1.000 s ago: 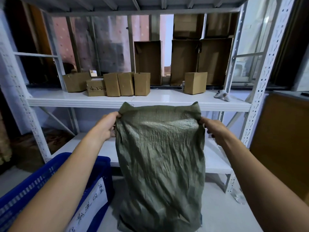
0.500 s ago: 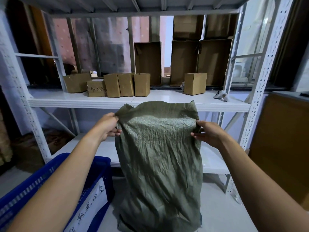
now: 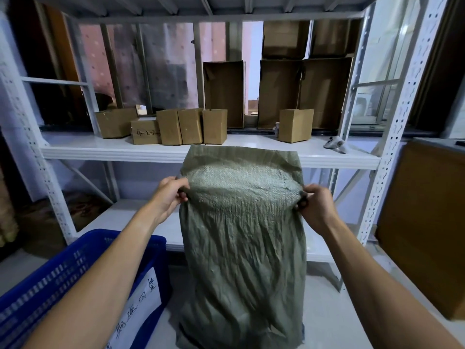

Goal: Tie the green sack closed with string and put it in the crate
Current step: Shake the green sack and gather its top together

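Head view. The green woven sack [image 3: 241, 248] is held upright before the metal shelving [image 3: 113, 149], its base at the floor, just right of the blue crate [image 3: 50, 285]. The left hand [image 3: 168, 195] and right hand [image 3: 317, 207] are each pinched on a side edge below the mouth, both grips clamped on fabric, apparently so the neck can be gathered. No string is seen.

— We see a dull olive-green sack [image 3: 241, 248] with a fine woven grain. What else?
— We see a blue crate [image 3: 57, 278] with a white label [image 3: 141, 301] in black handwriting, white shelving [image 3: 113, 151], plain brown boxes [image 3: 191, 125] and a pink dotted sheet [image 3: 173, 66].
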Demonstrator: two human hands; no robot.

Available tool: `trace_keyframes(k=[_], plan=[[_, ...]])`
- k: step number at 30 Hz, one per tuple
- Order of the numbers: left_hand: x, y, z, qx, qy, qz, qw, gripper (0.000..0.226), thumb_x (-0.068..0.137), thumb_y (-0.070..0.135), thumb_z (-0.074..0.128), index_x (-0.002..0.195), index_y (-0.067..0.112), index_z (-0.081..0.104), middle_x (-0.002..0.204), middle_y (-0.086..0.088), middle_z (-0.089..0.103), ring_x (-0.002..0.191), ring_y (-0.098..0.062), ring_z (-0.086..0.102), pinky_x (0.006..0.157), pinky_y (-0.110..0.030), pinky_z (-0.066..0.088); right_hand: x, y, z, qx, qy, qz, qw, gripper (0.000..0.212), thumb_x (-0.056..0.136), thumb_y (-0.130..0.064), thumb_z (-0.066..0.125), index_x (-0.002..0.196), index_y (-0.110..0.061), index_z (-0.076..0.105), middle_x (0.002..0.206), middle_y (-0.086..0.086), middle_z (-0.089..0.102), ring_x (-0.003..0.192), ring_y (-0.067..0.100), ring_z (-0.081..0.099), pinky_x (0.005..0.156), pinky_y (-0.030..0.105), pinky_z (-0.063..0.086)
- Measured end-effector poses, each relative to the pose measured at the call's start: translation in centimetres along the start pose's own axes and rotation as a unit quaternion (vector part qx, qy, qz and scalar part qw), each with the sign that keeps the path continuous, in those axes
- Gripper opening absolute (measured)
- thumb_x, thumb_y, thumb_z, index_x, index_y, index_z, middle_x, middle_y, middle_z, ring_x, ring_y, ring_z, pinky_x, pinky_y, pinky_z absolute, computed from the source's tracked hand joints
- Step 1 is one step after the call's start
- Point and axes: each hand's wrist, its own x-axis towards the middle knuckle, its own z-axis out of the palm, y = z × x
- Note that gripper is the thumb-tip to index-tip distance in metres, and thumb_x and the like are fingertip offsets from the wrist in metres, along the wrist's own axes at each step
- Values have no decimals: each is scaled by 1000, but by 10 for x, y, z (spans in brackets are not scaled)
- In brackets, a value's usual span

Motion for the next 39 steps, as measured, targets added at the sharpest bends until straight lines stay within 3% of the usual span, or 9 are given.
trace_keyframes(k=[4,6,9,14,21,24,27,29,39], plan=[[4,-9,0,167,13,24,986,65,54,27,86,111,11,59,98,-3,71,86,-16,67,71,-31,55,-5,0,6,-63,-27,-29,997,30,76,16,34,65,-12,37,62,6,33,53,17,32,44,24,31],[5,-11,5,205,32,37,978,53,65,28,84,110,16,59,98,-3,71,91,-18,67,80,-36,55,-5,1,9,-111,-42,-41,992,29,80,20,41,73,-6,48,64,9,46,55,17,43,47,23,34],[1,-14,16,228,17,67,971,21,86,14,67,104,19,57,84,3,66,79,-14,61,68,-29,47,2,5,6,-193,-50,-58,978,20,82,17,52,95,5,60,72,10,60,61,15,51,52,22,40],[5,-17,17,236,11,86,968,40,88,8,62,124,20,50,104,2,66,92,-13,61,77,-29,46,10,9,2,-281,-39,-94,954,19,90,3,57,107,5,66,81,13,59,61,14,48,56,20,41],[12,-14,12,179,66,59,980,46,75,12,74,117,8,53,105,-8,66,95,-20,64,73,-31,52,6,12,0,-319,-24,-146,936,11,93,-10,62,99,-9,72,83,7,67,78,21,58,73,37,47],[17,-15,5,134,80,38,987,39,66,7,79,102,5,65,98,-13,72,98,-30,69,91,-45,57,6,12,-3,-466,21,-232,853,18,90,-29,64,101,-21,76,95,7,70,87,22,64,81,38,51],[20,-17,3,86,85,40,992,26,73,-4,79,94,4,68,93,-11,74,97,-30,72,92,-42,58,-1,12,0,-604,70,-267,747,27,96,-39,55,115,-28,70,105,8,48,94,34,59,87,43,49],[19,-18,3,76,81,56,992,29,77,-5,77,104,3,68,97,-9,75,95,-27,73,93,-39,57,-6,11,6,-640,92,-269,714,30,99,-38,50,121,-28,67,104,10,45,93,41,59,84,45,47],[18,-22,6,43,54,67,995,13,88,6,71,93,18,74,99,-5,76,96,-24,70,89,-34,56,-8,11,5,-496,118,-265,818,28,94,-24,56,115,-22,74,102,5,76,97,29,67,82,37,54]])
